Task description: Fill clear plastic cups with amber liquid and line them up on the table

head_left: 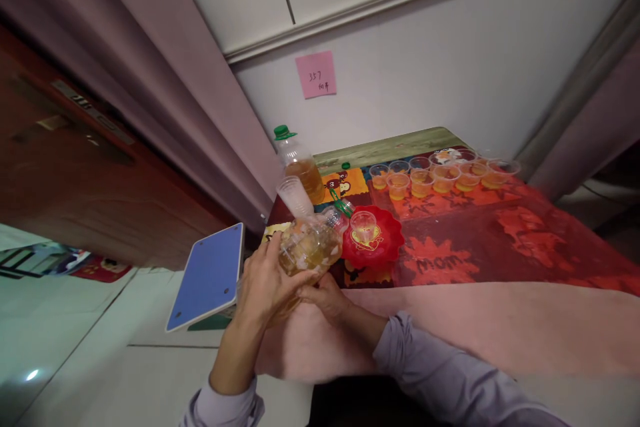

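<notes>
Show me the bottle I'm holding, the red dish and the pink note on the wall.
Held bottle (313,247): head view, on the side of its clear body.
Red dish (396,236): head view, on the right of its rim.
Pink note (316,75): head view, middle of the paper.

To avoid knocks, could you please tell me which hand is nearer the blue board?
Left: the left hand, holding the bottle, is just right of the blue board; the right hand is farther right, also holding the bottle.
</notes>
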Demonstrator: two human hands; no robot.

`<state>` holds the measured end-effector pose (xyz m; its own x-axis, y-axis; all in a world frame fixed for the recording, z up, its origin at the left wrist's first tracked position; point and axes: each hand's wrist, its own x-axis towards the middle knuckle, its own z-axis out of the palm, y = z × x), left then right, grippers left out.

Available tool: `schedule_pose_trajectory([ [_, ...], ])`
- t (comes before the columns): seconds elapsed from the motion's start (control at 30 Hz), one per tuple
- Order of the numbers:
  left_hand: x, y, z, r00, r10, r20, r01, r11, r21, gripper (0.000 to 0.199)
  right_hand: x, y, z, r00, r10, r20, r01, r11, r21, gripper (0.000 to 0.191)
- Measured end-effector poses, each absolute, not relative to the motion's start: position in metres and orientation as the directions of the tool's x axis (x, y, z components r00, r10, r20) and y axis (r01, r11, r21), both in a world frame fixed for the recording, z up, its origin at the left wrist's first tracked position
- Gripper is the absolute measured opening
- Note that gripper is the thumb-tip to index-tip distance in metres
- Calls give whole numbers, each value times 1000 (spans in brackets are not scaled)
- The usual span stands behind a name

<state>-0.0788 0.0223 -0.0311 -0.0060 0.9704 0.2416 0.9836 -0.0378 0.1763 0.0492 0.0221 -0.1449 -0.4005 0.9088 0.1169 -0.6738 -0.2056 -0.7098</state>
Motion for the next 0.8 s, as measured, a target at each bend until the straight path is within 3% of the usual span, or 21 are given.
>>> schedule_pose_trajectory([
  [0.23,-71,22,-24,33,967,254,994,-57,88,106,50,19,-150,-529,847,-43,-578,-397,-713,79],
  [0.63,-68,20,-22,27,972,231,998,-38,44,102,47,14,-154,-554,833,-18,-607,-419,-676,70],
  [0.8,-62,21,-15,34,980,195,999,-36,7,100,43,15,-161,-570,821,-45,-600,-453,-660,77],
])
